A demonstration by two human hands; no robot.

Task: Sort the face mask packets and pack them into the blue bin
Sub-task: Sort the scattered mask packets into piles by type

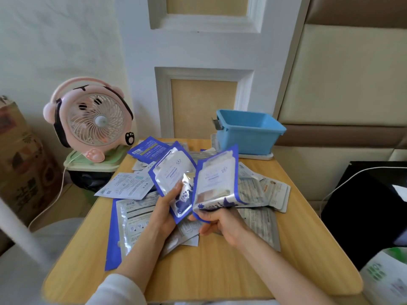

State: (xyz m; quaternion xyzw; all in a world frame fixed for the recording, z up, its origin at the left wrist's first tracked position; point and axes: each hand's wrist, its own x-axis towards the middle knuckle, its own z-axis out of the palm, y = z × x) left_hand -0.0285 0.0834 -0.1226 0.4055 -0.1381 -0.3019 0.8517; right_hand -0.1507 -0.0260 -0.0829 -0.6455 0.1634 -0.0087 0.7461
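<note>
At the far left a pink fan point(93, 119) stands on a green lid beside the table point(220, 271), its cord trailing down; next come the loose face mask packets point(127, 183) spread over the wooden top — some blue-edged, some grey-white, overlapping in a heap, one long blue-edged packet point(123, 227) lying flat at the left edge.

The left hand point(167, 208) comes in from the lower left with the forearm angled up and to the right, a white sleeve at the elbow; its fingers are closed on the lower end of a blue-bordered silver packet point(174, 170), which stands tilted to the left above the heap. The right hand point(220, 223) enters from the lower right, forearm bare, palm turned inward and fingers curled; it grips the bottom edge of a second blue-bordered packet point(217, 179), held nearly upright and just beside the first — the two packets meet near the hands and fan apart at the top.

Farther right and back, the blue bin point(248, 133) sits on a white lid at the table's far edge; it appears to hold nothing.
</note>
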